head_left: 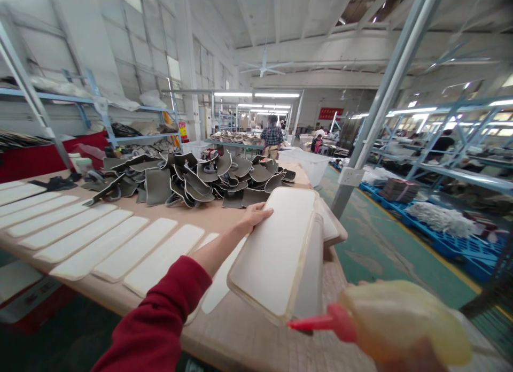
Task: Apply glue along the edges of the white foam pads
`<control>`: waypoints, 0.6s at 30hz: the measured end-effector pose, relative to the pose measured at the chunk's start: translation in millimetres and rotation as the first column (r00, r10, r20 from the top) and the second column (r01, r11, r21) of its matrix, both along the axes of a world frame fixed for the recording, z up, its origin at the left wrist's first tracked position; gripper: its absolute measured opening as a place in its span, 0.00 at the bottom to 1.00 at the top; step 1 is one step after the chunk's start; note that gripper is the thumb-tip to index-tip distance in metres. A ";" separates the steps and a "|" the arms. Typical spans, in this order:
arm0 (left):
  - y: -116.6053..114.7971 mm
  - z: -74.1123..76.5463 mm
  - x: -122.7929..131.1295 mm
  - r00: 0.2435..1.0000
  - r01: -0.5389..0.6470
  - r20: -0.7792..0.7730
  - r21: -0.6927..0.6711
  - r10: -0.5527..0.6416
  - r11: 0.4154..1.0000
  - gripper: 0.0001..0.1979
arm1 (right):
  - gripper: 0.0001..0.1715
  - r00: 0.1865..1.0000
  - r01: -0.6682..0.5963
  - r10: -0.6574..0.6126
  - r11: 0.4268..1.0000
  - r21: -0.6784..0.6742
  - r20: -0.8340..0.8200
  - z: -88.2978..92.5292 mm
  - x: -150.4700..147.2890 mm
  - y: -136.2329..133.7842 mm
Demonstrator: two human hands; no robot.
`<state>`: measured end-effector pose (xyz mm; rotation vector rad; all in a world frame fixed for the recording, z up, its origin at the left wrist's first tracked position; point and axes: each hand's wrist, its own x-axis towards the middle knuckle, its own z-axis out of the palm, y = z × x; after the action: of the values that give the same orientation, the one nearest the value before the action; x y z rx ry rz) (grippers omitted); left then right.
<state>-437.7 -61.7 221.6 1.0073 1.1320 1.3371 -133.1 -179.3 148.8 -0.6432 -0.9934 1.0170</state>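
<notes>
My left hand grips the upper left edge of a white panel with rounded corners, fingers closed on it. The panel is held tilted above the table, and a yellowish, glossy band runs along its border. My right hand, mostly hidden, is wrapped around a translucent squeeze bottle of yellowish liquid. Its red nozzle points left, with the tip at the panel's lower right corner. Behind the held panel are more white panels, partly covered.
A row of white panels lies along the table. Curved grey-brown pieces are heaped at the back. A metal post rises at the right edge. Blue pallets stand across the green floor. A person stands farther back.
</notes>
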 end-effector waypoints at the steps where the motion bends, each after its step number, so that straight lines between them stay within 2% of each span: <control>1: -3.8 1.5 0.8 1.000 -0.028 -0.011 0.020 0.029 0.999 0.31 | 0.33 0.994 0.005 -0.011 0.998 -0.058 -0.108 15.6 -4.5 4.7; 2: -8.3 2.4 2.4 0.999 -0.046 -0.024 0.040 0.047 0.998 0.32 | 0.33 0.981 0.019 -0.037 0.996 -0.092 -0.192 32.3 -8.8 10.9; 4: -17.6 2.7 7.3 0.997 -0.049 -0.050 0.074 0.053 0.996 0.33 | 0.31 0.963 0.100 -0.096 0.995 0.006 -0.252 62.8 -15.7 26.9; 7: -28.9 2.7 14.7 0.999 -0.002 -0.042 0.117 0.007 0.993 0.34 | 0.31 0.972 0.106 -0.078 0.987 0.118 -0.222 85.7 -20.3 52.7; 13: -48.4 22.6 20.0 0.995 0.097 0.022 0.081 -0.099 0.992 0.27 | 0.36 0.976 0.147 -0.119 0.978 0.151 -0.181 81.9 -8.8 82.5; 16: -55.2 30.4 20.4 0.980 0.188 0.048 0.108 -0.194 0.976 0.31 | 0.38 0.978 0.157 -0.135 0.978 0.140 -0.156 75.6 -3.7 78.8; 18: -55.5 31.6 18.8 0.974 0.214 0.054 0.112 -0.221 0.970 0.34 | 0.39 0.979 0.180 -0.166 0.977 0.116 -0.121 62.6 -8.0 63.5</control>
<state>-418.9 -117.2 253.3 1.1216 0.8812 1.2538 -141.1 -115.9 211.4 -0.5527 -0.8810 0.8203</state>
